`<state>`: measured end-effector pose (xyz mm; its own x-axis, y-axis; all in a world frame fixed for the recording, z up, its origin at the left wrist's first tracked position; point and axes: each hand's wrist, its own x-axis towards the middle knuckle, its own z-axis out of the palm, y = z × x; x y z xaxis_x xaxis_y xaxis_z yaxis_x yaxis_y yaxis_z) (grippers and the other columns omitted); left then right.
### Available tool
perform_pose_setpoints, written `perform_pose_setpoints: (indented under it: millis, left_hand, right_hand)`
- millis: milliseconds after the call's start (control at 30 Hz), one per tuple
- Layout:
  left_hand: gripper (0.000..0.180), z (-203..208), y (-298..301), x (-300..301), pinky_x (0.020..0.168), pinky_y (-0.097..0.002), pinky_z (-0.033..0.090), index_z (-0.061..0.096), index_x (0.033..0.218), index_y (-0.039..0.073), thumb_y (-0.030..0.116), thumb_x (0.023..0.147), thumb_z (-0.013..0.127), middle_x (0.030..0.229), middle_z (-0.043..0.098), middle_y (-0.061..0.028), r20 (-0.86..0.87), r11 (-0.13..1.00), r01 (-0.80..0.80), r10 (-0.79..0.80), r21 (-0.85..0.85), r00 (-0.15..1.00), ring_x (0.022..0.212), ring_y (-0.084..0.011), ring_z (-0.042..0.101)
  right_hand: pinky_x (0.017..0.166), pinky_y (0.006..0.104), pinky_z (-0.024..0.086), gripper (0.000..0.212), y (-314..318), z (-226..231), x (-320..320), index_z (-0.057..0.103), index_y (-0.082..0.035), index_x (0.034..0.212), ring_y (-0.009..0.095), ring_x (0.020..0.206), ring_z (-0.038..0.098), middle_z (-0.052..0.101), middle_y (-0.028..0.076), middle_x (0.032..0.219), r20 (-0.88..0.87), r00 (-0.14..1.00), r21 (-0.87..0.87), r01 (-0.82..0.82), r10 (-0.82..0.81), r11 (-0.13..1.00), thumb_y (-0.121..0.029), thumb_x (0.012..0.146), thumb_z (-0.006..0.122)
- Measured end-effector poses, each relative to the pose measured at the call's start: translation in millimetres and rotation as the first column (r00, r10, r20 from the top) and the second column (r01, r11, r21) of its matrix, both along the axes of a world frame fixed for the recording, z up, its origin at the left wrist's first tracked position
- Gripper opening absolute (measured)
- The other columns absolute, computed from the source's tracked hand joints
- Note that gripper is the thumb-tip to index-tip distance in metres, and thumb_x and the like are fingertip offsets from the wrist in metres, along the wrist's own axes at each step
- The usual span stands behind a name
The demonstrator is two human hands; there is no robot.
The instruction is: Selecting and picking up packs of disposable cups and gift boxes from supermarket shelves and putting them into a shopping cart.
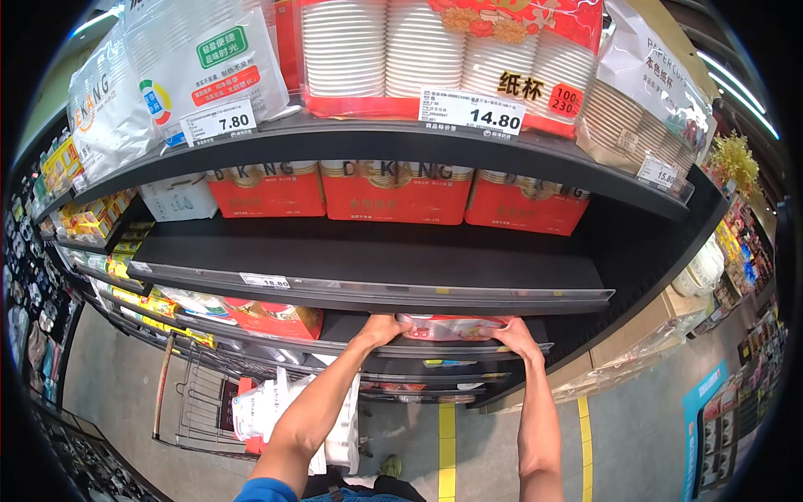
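Both hands, left hand [381, 330] and right hand [516, 337], gripped the ends of a clear-wrapped pack of paper cups [452, 326] between them, resting on the lower shelf [468, 350]. Seemingly mid-placement; sliding it deeper beside the red pack [276, 318] looked next.

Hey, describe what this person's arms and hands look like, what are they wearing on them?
Both forearms are bare from elbow to wrist. The left hand and the right hand wear no gloves, and no watch, ring or wristband shows. A blue short sleeve covers the left upper arm at the lower edge. No right sleeve is in view.
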<state>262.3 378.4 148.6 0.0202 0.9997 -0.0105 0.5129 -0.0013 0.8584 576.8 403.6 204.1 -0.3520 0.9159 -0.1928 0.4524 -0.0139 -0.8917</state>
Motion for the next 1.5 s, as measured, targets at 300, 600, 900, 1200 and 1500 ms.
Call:
perform_pose_setpoints:
  millis: [300,600,900,1200,1500]
  left_hand:
    - [0.036,13,-33,-10,0.087,-0.0316,0.043,0.062,0.106,-0.003,0.022,0.081,0.062,0.099,0.066,-0.0093,0.584,0.968,-0.239,0.149,0.08,0.798,0.093,-0.0178,0.059]
    - [0.06,13,-19,-28,0.107,-0.0366,0.029,0.045,0.131,-0.002,0.044,0.094,0.04,0.135,0.047,-0.0188,0.299,0.934,-0.349,0.313,0.076,0.902,0.128,-0.0293,0.04]
    - [0.055,-32,-16,-95,0.103,-0.037,0.033,0.048,0.128,-0.003,0.042,0.097,0.038,0.131,0.05,-0.0167,0.351,0.821,-0.527,0.437,0.223,0.829,0.123,-0.0278,0.044]
    - [0.056,-3,-17,-121,0.11,-0.0334,0.026,0.032,0.141,0.001,0.037,0.099,0.034,0.147,0.033,-0.0141,-0.119,0.923,-0.384,0.38,-0.017,0.917,0.136,-0.0262,0.029]
    - [0.055,17,-138,-99,0.105,-0.0329,0.034,0.04,0.135,-0.003,0.037,0.098,0.046,0.136,0.048,-0.0138,0.452,0.877,-0.469,0.379,0.103,0.807,0.128,-0.0246,0.043]
  right_hand:
    - [0.096,0.03,0.04,0.044,1,-10,-26,0.058,0.0,0.118,0.018,0.106,0.056,0.063,0.008,0.111,-0.239,0.971,-0.034,-0.007,-0.002,0.999,-0.021,0.082,0.068]
    - [0.083,0.0304,0.047,0.042,15,-59,-48,0.064,0.004,0.106,0.016,0.094,0.06,0.066,0.01,0.101,-0.237,0.971,0.219,0.071,-0.018,0.973,-0.03,0.082,0.072]
    - [0.093,0.0332,0.043,0.051,-6,-46,-107,0.053,0.004,0.116,0.025,0.103,0.06,0.064,0.017,0.109,-0.162,0.986,0.205,-0.003,0.037,0.979,-0.025,0.078,0.073]
    - [0.09,0.0347,0.046,0.047,-8,-58,-124,0.057,0.006,0.109,0.029,0.097,0.062,0.065,0.019,0.105,-0.152,0.988,0.306,0.04,0.007,0.951,-0.023,0.076,0.075]
    - [0.107,0.0396,0.03,0.083,-51,-90,-123,0.029,-0.003,0.139,0.027,0.128,0.039,0.036,0.015,0.141,-0.416,0.891,0.434,0.371,-0.182,0.821,-0.006,0.071,0.077]
